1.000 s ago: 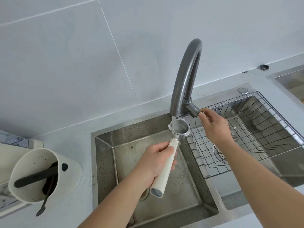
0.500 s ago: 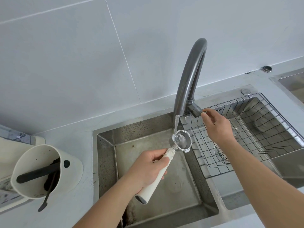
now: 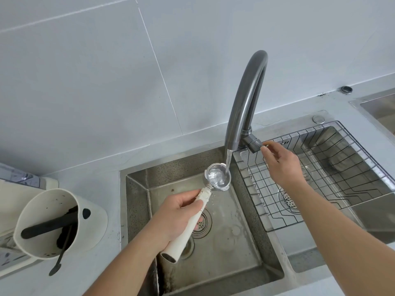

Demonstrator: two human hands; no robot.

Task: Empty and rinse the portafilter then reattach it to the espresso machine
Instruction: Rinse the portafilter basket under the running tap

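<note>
My left hand (image 3: 177,218) grips the white handle of the portafilter (image 3: 218,177) and holds its metal basket, mouth up, over the left sink basin (image 3: 245,248). A stream of water falls from the grey arched faucet (image 3: 243,99) into the basket, which holds water. My right hand (image 3: 282,165) reaches to the faucet's short lever (image 3: 254,144), fingertips touching its end. The espresso machine shows only as a cream and chrome edge (image 3: 21,184) at far left.
A cream knock box (image 3: 53,223) with a black bar and dark coffee grounds stands on the counter left of the sink. A wire rack (image 3: 320,178) sits in the right basin. Another steel basin (image 3: 378,105) shows at far right.
Water started running from the faucet. My left hand lowered the portafilter away from the spout and moved it slightly left, so the stream now lands in the basket. My right hand stayed at the lever.
</note>
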